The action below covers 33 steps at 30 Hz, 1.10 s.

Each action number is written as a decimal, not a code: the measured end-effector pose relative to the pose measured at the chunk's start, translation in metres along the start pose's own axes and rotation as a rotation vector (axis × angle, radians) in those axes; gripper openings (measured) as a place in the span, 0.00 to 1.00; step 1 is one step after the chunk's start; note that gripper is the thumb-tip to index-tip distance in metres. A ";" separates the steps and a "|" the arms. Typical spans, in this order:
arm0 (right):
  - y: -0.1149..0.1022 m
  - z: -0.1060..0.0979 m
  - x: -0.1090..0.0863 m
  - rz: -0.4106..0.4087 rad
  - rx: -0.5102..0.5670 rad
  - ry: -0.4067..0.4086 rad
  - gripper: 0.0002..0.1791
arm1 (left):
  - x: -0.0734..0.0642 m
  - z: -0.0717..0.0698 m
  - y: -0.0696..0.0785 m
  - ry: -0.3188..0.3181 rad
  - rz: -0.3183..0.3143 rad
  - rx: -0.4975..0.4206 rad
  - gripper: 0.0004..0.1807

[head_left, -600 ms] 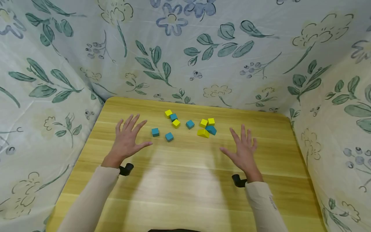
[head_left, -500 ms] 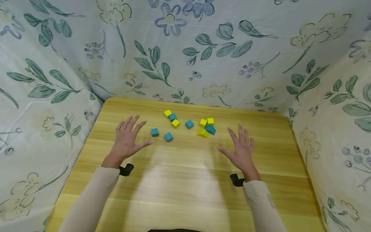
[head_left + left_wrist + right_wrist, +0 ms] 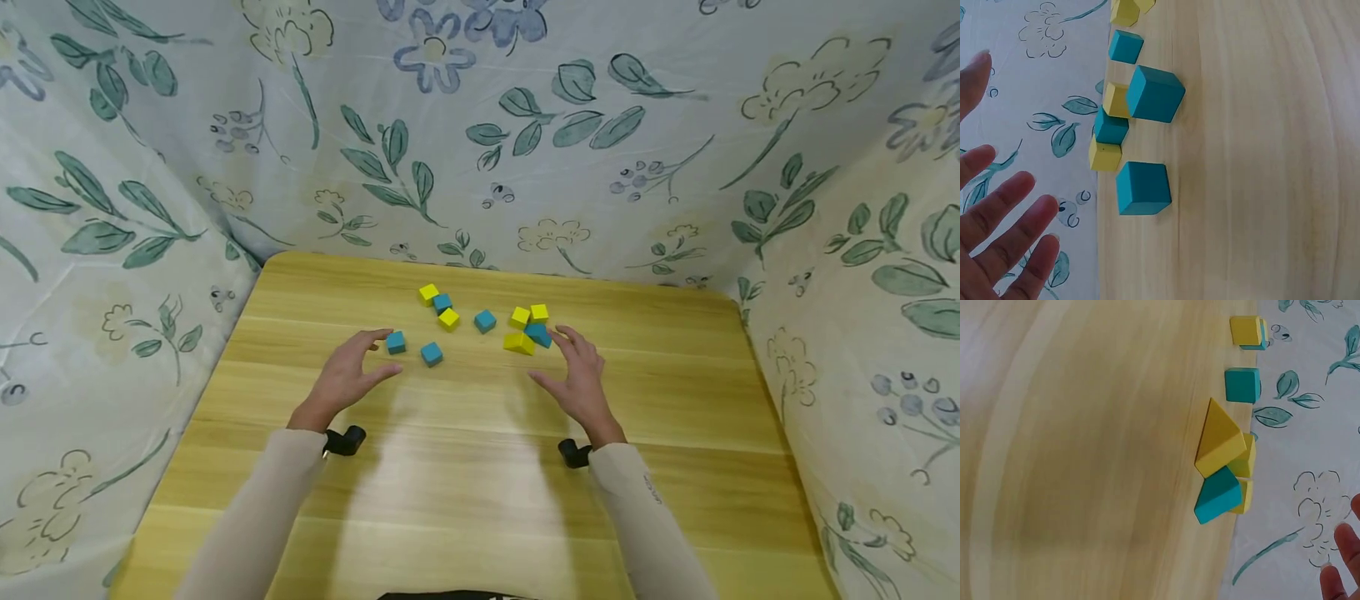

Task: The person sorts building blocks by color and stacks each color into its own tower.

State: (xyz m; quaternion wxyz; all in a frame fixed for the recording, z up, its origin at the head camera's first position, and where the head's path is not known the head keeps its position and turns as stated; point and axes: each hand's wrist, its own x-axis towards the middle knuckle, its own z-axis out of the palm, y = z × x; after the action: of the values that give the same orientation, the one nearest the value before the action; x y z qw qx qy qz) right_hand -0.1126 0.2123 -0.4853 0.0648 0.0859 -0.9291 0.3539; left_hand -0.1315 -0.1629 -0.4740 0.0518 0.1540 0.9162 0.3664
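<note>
My left hand (image 3: 347, 377) hovers over the wooden table with its thumb spread from its fingers, holding nothing. Its fingertips come right up to a blue cube (image 3: 396, 342), and another blue cube (image 3: 431, 354) lies just to the right. In the left wrist view, the fingers (image 3: 1013, 234) are spread apart beside the blocks. My right hand (image 3: 579, 379), also holding nothing, has its thumb and fingers apart. Nearest to its fingertips is a blue wedge-shaped block (image 3: 537, 334), which lies against a yellow triangular block (image 3: 519, 342). Only some fingertips (image 3: 1344, 540) show in the right wrist view.
Two yellow cubes, one left (image 3: 520, 317) and one right (image 3: 539, 313), sit behind the wedges. A single blue cube (image 3: 485, 321) lies mid-table. Farther left, a blue cube (image 3: 442, 302) stands between two yellow ones. Floral cloth (image 3: 480, 150) walls surround the table (image 3: 465, 467).
Both hands have moved inward toward the blocks, the right one farther, and their fingers have bent from a wide spread. The blocks lie as before; the head view has shifted slightly.
</note>
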 end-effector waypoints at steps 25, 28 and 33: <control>-0.026 0.100 0.054 0.041 0.295 -0.281 0.27 | 0.039 0.077 -0.014 0.009 -0.180 -0.166 0.31; -0.030 0.110 0.058 0.029 0.322 -0.300 0.26 | 0.041 0.083 -0.015 0.022 -0.187 -0.184 0.31; -0.029 0.127 0.063 0.046 0.357 -0.338 0.25 | 0.046 0.090 -0.016 0.039 -0.210 -0.171 0.29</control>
State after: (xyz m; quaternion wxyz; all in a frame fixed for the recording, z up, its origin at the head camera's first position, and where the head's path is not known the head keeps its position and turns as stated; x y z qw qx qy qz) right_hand -0.1754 0.0991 -0.5497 -0.1157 0.1328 -0.8511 0.4946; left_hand -0.1601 -0.1004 -0.5497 0.0850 0.0450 0.8936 0.4384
